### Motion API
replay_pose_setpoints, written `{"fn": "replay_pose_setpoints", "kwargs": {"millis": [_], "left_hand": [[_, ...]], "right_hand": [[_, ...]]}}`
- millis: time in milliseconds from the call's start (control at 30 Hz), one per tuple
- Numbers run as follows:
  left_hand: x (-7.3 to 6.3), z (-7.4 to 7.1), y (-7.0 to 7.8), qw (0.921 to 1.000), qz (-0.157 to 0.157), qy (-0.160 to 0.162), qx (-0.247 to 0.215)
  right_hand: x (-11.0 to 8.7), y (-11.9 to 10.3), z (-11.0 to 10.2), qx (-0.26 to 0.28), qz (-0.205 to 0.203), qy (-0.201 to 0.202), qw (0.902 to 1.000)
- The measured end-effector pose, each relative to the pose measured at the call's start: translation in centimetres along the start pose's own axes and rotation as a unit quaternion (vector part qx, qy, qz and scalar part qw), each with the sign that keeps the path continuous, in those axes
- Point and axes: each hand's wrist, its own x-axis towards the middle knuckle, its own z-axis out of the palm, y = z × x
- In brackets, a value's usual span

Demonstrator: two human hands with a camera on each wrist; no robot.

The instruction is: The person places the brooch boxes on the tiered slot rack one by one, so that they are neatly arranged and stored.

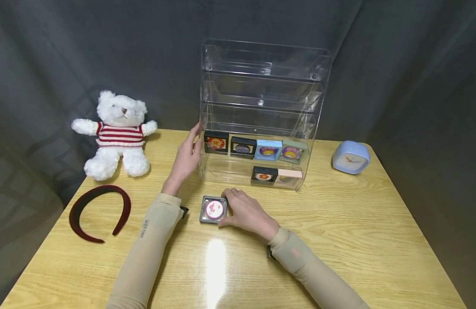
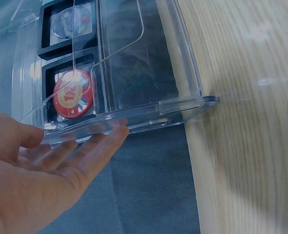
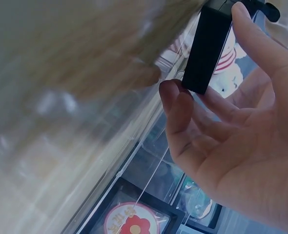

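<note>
A clear tiered display rack (image 1: 261, 92) stands upright on the table. At its left side is my left hand (image 1: 187, 156), its fingers fairly straight against the side panel. The left wrist view shows that hand (image 2: 51, 175) along the panel's edge, beside a dark case with a red round badge (image 2: 73, 93). In front of the rack, my right hand (image 1: 249, 212) pinches a dark square badge case (image 1: 213, 210) between thumb and fingers, a pink-and-white round badge inside it. The right wrist view shows the case (image 3: 205, 51) edge-on, gripped by the right hand (image 3: 241, 126).
Several badge cases (image 1: 268, 150) line the fourth tier; a black case (image 1: 264, 174) and a pink one (image 1: 289, 178) sit on the bottom tier. A white teddy bear (image 1: 119, 135) and a dark red headband (image 1: 78, 214) lie left, a blue clock (image 1: 351, 157) right.
</note>
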Motion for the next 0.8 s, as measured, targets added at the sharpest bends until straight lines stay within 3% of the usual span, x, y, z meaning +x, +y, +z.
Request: {"fn": "replay_pose_setpoints", "kwargs": {"millis": [400,800], "left_hand": [[-0.1,-0.1,0.1,1.0000,-0.003,0.000,0.002],[0.0,-0.1,0.2,1.0000,-0.004,-0.003,-0.001]], "right_hand": [[-0.1,-0.1,-0.3,0.029,0.005,0.010,0.9995],[0.0,0.0,-1.1,0.050,-0.001,0.052,0.9974]]}}
